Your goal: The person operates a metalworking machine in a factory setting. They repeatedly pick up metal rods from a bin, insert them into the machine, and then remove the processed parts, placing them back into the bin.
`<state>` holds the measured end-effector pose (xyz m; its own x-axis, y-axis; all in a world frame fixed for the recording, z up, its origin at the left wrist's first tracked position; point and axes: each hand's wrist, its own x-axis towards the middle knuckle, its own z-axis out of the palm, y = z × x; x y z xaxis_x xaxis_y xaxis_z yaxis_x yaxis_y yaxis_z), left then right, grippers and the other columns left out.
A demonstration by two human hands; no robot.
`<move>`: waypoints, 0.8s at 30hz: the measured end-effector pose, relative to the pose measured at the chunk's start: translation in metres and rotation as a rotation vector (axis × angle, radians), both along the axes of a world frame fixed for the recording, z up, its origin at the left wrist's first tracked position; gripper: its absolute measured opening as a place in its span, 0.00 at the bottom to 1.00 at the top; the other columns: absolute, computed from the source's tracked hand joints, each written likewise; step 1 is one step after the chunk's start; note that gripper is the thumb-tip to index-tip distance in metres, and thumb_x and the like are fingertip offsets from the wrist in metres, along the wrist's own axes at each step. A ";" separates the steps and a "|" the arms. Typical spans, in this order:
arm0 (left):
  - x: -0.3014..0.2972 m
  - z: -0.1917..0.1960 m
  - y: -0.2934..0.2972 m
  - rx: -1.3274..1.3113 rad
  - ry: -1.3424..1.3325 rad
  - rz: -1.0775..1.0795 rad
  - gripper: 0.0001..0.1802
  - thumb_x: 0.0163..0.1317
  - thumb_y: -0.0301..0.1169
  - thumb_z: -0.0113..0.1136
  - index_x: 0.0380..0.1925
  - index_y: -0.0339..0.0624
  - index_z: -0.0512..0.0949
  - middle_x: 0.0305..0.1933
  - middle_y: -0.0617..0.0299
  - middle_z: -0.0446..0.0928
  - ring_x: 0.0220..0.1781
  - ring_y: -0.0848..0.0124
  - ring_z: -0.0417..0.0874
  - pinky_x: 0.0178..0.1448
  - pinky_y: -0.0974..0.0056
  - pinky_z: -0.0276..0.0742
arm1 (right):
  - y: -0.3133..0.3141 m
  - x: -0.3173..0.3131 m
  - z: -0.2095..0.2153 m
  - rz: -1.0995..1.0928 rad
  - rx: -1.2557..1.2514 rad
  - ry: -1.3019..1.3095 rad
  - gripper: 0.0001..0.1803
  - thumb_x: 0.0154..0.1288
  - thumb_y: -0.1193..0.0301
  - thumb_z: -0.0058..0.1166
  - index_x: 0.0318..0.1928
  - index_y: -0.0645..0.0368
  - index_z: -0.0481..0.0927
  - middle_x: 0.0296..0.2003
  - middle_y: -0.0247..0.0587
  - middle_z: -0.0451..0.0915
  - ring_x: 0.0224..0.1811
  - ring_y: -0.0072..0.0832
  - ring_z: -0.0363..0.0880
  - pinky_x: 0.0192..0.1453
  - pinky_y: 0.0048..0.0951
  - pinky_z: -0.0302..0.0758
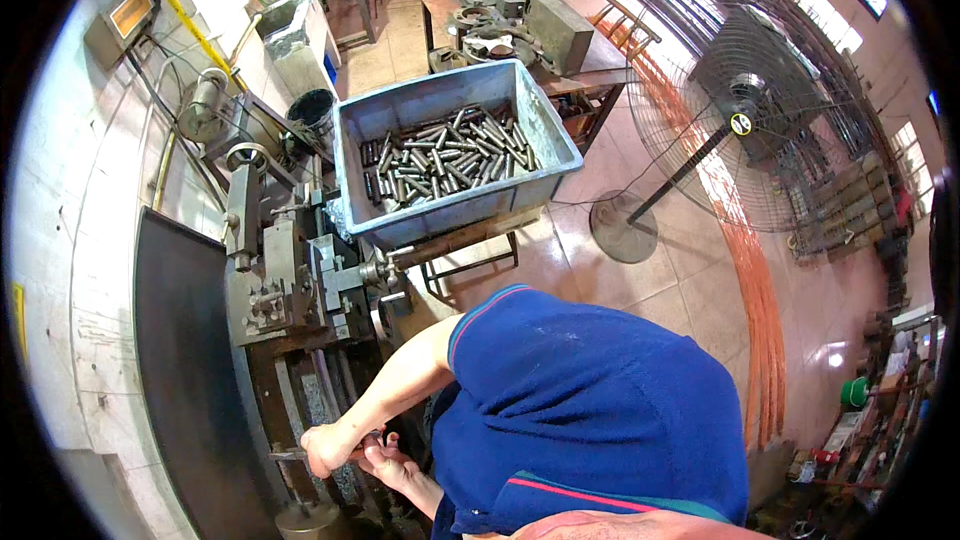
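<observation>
Left hand [328, 448] is fisted tight round a thin lever [290, 454] low on the lathe [300, 300]; right hand [392, 465] cups loosely beneath, holding nothing I can make out. Looks like mid-clamping (judging by posture); next wants steady pull. Grey bin [455, 210] of steel rods [450, 155] sits behind.

Our left hand [328, 448] is clenched in a fist close to the lathe [290, 300], forearm bare and bent; our right hand [385, 460] lies just beside it, fingers loosely curled
</observation>
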<state>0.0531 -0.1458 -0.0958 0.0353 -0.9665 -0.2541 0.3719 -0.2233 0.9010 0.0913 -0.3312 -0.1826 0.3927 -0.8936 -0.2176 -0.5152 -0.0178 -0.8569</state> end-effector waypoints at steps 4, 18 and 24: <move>-0.002 0.002 0.004 -0.029 -0.016 0.063 0.31 0.48 0.47 0.67 0.48 0.45 0.67 0.40 0.64 0.75 0.41 0.70 0.76 0.35 0.66 0.72 | -0.004 0.015 -0.002 0.208 -0.229 -0.014 0.10 0.34 0.69 0.60 0.08 0.51 0.72 0.12 0.32 0.74 0.15 0.26 0.71 0.20 0.28 0.70; -0.015 0.026 0.010 0.025 -0.090 0.090 0.27 0.51 0.41 0.65 0.47 0.41 0.67 0.40 0.62 0.75 0.41 0.72 0.76 0.37 0.68 0.72 | 0.000 0.027 -0.034 0.263 -0.459 -0.132 0.07 0.34 0.76 0.57 0.10 0.58 0.72 0.12 0.36 0.73 0.16 0.29 0.71 0.20 0.33 0.69; -0.016 0.025 0.003 0.031 -0.097 0.059 0.23 0.51 0.39 0.65 0.44 0.43 0.69 0.40 0.64 0.75 0.40 0.72 0.76 0.36 0.67 0.69 | 0.016 -0.017 0.005 0.259 -0.387 -0.026 0.08 0.38 0.71 0.59 0.13 0.54 0.72 0.15 0.34 0.73 0.22 0.31 0.73 0.26 0.32 0.69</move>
<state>0.0367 -0.1431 -0.0706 0.1177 -0.9537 -0.2768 0.2969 -0.2322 0.9263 0.0741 -0.3153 -0.1772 0.6146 -0.7788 0.1255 -0.4298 -0.4640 -0.7746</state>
